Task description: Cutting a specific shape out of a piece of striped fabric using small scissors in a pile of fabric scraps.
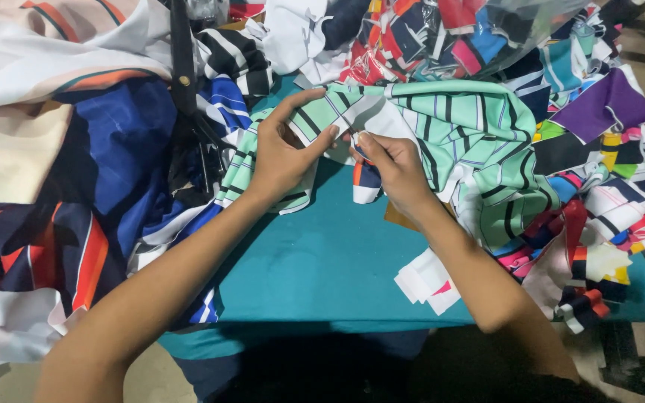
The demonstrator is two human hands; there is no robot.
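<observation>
Both forearms enter from the lower edge and converge toward the middle of the teal table (315,276). Left hand (281,153): wrist slightly bent, fingers curled, thumb and forefinger pinching a fold of the mint-green striped cloth (449,123). Right hand (390,168): knuckles up, fingers closed around a small tool (too hidden to identify) with its tip against the same fold. The cloth lies across the table's far side, just beyond both hands. Scraps of many colours (599,194) are heaped to the right; large blue, white and orange fabric (61,186) spreads to the left.
</observation>
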